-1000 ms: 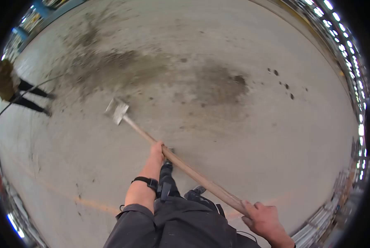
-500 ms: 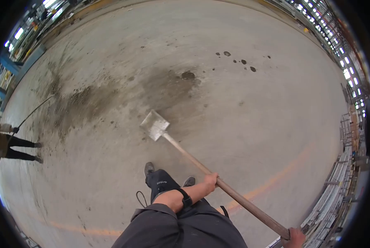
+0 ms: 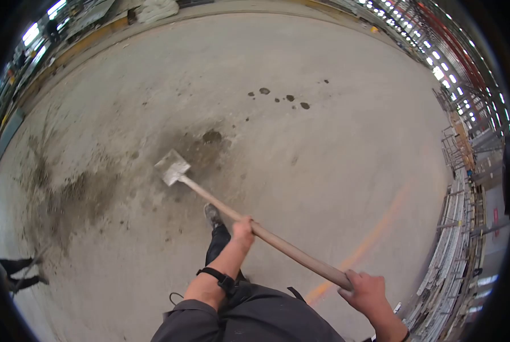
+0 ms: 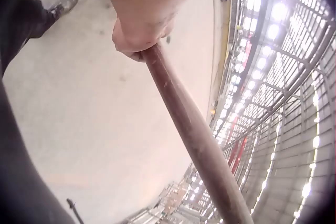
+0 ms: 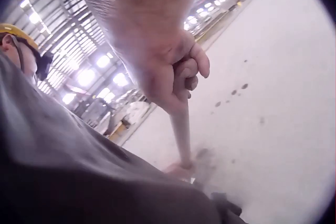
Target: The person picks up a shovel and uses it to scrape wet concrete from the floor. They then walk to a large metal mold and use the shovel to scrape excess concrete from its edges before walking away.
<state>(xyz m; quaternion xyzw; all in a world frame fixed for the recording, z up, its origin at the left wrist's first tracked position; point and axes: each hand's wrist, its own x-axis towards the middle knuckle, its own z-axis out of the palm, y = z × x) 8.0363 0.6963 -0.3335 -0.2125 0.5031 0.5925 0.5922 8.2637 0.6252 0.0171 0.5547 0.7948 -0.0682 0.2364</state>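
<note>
A shovel (image 3: pixel 283 246) with a long wooden handle and a flat, square metal blade (image 3: pixel 173 167) reaches forward and left from my body. My left hand (image 3: pixel 243 229) grips the middle of the handle; in the left wrist view its fingers curl round the wood. At the handle's rear end my right hand (image 3: pixel 366 290) holds on, fingers wrapped over it, as the right wrist view (image 5: pixel 178 74) also shows. The blade overlaps a dark, dirty patch (image 3: pixel 189 145) on the concrete floor, its face bare and pale.
Left of the blade spreads a larger patch of dark dirt (image 3: pixel 78 196). Several wet spots (image 3: pixel 290 98) dot the floor ahead. Another person's legs (image 3: pixel 21 271) show at the lower left edge beside a pole. Stacked metal lengths (image 3: pixel 446 245) line the right side.
The head view has turned right, so the dirt and the other person shift left. The blade has moved farther over the dark patch, and my right hand has come forward with the handle.
</note>
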